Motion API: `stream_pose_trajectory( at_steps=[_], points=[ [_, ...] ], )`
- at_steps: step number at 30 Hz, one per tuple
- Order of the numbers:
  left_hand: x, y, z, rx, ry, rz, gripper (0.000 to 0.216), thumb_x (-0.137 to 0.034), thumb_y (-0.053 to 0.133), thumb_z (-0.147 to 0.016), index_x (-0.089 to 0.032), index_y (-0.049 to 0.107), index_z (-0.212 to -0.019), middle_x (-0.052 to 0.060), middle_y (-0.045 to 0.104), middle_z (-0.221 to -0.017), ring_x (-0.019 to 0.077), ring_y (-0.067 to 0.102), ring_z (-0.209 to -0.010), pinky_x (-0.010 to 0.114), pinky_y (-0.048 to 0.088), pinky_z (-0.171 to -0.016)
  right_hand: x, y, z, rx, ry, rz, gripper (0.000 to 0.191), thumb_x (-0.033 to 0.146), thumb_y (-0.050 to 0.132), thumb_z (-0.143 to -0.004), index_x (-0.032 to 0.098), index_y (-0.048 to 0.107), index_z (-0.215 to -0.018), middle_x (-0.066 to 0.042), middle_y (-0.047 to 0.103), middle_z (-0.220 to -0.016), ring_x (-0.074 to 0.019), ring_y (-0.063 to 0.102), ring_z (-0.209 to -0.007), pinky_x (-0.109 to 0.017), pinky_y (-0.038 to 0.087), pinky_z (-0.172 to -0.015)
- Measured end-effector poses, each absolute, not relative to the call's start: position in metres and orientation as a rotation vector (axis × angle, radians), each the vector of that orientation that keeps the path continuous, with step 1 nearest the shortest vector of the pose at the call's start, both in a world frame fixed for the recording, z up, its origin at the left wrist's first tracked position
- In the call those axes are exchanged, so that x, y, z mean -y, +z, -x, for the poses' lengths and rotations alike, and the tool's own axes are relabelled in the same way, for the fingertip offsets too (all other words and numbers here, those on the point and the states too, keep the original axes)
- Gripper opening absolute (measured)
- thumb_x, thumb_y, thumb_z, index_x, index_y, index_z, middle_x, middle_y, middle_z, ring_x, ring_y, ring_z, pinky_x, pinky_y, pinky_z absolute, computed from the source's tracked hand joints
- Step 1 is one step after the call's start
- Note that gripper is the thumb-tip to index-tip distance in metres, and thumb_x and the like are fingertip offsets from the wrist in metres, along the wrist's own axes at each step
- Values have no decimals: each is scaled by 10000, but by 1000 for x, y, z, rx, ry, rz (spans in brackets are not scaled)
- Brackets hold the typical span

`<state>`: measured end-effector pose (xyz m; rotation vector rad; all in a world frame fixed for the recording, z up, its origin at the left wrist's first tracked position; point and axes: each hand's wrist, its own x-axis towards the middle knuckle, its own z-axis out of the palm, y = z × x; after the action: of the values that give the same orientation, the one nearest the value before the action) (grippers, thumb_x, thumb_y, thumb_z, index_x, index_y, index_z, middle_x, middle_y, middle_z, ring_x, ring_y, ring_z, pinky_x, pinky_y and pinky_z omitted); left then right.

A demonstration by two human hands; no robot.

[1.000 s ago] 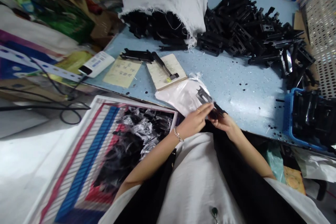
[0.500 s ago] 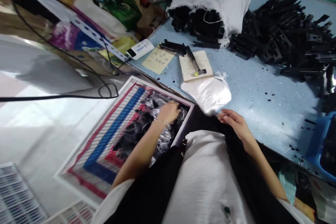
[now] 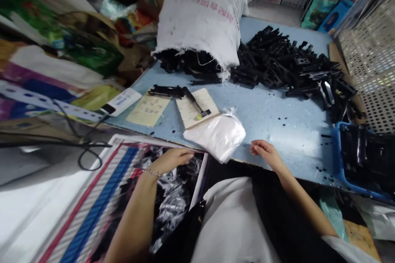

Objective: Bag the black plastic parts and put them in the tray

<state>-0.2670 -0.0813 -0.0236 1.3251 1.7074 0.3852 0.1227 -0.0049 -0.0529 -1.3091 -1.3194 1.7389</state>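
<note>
My left hand (image 3: 174, 159) hangs over a lined basket (image 3: 92, 201) at the table's front edge, its fingers stretched forward with nothing seen in them. Below it lie black parts in clear plastic wrap (image 3: 174, 197). My right hand (image 3: 266, 152) is above the front of the blue table (image 3: 262, 119), fingers loosely curled and holding nothing visible. Between my hands a stack of clear plastic bags (image 3: 219, 135) rests on the table edge. Behind it a small hammer (image 3: 196, 104) lies on a pad (image 3: 200, 98), beside a black part (image 3: 166, 91).
A white woven sack (image 3: 200, 16) spills black parts at the back, next to a large heap of them (image 3: 277, 61). A blue bin (image 3: 342, 168) of black parts stands at right. A handwritten yellow note (image 3: 148, 109) and a white box (image 3: 123, 100) lie at left.
My view has swung to the right and up. My left hand has lifted from among the wrapped parts. My right hand has come away from the plastic bags to the right.
</note>
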Motion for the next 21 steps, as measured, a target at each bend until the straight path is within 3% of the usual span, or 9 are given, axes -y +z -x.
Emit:
stream_pose_trajectory(
  at_steps=[2,5,8,11,16,21],
  points=[
    [40,-12,237,-1522,407,-1495,420,-514,624,-876,-266,728,-1199,43,766,-1146,258,736,-992,388,591,-928,-10,-63,-131,1326,1602,1375,340,457,704,-793,224,690,-1040,-50,745,-922,-188,706,-804,-385,592,-788],
    [-57,3,184,-1427,472,-1921,570,-377,562,-911,-236,531,-1462,96,589,-1475,253,618,-1282,393,469,-1117,-24,-77,-138,1300,1488,1432,337,472,660,-808,240,666,-1053,-57,727,-932,-196,688,-729,-375,591,-670],
    [-176,11,143,-1553,393,-2238,761,-215,632,-841,-120,375,-1551,187,325,-1649,288,324,-1526,420,283,-1242,-23,-88,-140,1374,1382,1438,308,464,587,-874,253,660,-1086,-60,704,-914,-207,663,-674,-378,566,-595],
    [-270,15,122,-1699,260,-2369,972,-320,759,-789,-104,257,-1593,219,168,-1692,346,189,-1560,442,210,-1249,-16,-97,-139,1511,1259,1420,264,439,539,-930,272,676,-1082,-50,677,-847,-207,633,-626,-405,559,-634],
    [-303,6,90,-1905,208,-2365,885,-572,650,-868,-88,350,-1546,274,420,-1532,418,334,-1414,489,291,-1127,-12,-105,-138,1463,1309,1367,275,447,492,-954,288,669,-1094,-72,678,-948,-218,658,-667,-369,536,-547],
    [-250,-6,45,-1990,288,-2379,594,-539,543,-951,-96,574,-1345,249,556,-1339,398,485,-1225,491,321,-1027,-13,-103,-139,1533,1300,1351,260,399,480,-963,266,665,-1087,-55,679,-896,-178,622,-602,-352,518,-585]
  ],
)
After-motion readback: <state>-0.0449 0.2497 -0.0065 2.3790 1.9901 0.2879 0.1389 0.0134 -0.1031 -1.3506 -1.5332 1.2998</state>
